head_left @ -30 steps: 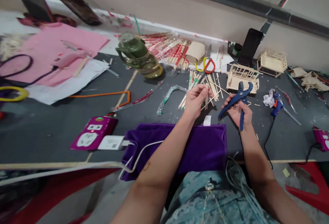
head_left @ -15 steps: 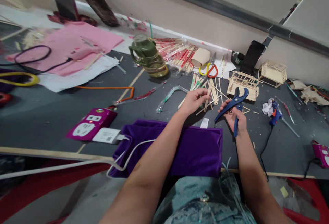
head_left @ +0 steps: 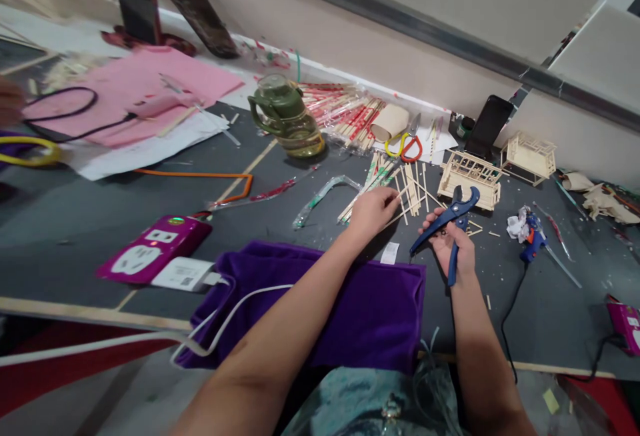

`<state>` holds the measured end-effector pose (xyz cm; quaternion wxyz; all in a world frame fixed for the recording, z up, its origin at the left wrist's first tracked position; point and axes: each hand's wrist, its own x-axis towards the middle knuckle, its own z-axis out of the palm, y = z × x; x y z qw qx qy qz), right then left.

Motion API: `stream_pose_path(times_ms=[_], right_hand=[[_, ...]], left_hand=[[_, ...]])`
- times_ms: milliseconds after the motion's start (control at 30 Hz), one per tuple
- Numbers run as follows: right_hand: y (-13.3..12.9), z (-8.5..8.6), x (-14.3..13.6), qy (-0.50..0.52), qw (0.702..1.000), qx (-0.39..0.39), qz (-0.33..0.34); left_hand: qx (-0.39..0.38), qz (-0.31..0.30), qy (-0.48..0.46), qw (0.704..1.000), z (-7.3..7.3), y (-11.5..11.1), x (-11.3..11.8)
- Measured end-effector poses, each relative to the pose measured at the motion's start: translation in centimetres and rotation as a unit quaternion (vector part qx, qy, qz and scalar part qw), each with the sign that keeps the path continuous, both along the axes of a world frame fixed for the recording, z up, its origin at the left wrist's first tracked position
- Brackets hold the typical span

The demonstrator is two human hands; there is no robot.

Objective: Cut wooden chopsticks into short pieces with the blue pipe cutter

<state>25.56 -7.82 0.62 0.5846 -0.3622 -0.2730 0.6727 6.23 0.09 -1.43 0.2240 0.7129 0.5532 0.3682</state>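
My right hand (head_left: 456, 247) is closed round a blue-handled pipe cutter (head_left: 445, 221), its dark hooked jaw pointing away from me. My left hand (head_left: 373, 212) is at the near left edge of a loose pile of thin wooden sticks (head_left: 411, 189). Its thumb and fingers are pinched together, apparently on a thin stick, though the fingers partly cover it. Just beyond the cutter stands a small model made of wooden sticks (head_left: 469, 186). Short cut pieces (head_left: 474, 228) lie beside my right hand.
A folded purple cloth (head_left: 370, 316) lies in front of me. Scissors (head_left: 411, 146), a green-topped bottle (head_left: 287, 119), and wrapped chopsticks (head_left: 345, 113) are behind the pile. A glue gun (head_left: 534, 241) lies right; a magenta power strip (head_left: 155, 249) with a white cable is left.
My left hand has drawn slightly back from the stick pile, towards me and left. My right hand still holds the cutter. The whole view has shifted a little.
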Motion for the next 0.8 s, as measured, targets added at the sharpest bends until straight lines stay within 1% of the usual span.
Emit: stream_pose_path(times_ms=[100, 167, 333, 500, 600, 700, 800], right_hand=[[-0.2, 0.4, 0.0, 0.01, 1.0, -0.004, -0.015], [-0.3, 0.7, 0.1, 0.019, 0.999, -0.001, -0.026], [-0.3, 1.6, 0.5, 0.052, 0.997, -0.005, -0.056], [-0.5, 2.5, 1.4, 0.092, 0.991, 0.008, -0.095], [-0.5, 2.7, 2.0, 0.1, 0.989, 0.019, -0.109], [-0.6, 2.9, 2.4, 0.104, 0.987, 0.021, -0.121], [-0.6, 2.9, 2.4, 0.102, 0.987, 0.004, -0.125]], left_hand=[[-0.036, -0.044, 0.128, 0.99, -0.2, -0.3, 0.6], [-0.052, -0.063, 0.173, 0.982, -0.2, -0.5, 0.8], [-0.073, -0.068, 0.196, 0.976, 0.5, -1.1, 1.1], [-0.068, -0.113, 0.275, 0.952, 1.1, -2.2, 1.9], [-0.078, -0.131, 0.288, 0.946, 0.9, -2.5, 2.2], [-0.094, -0.123, 0.299, 0.942, 0.9, -2.5, 2.5], [-0.096, -0.102, 0.325, 0.935, 1.1, -2.5, 2.7]])
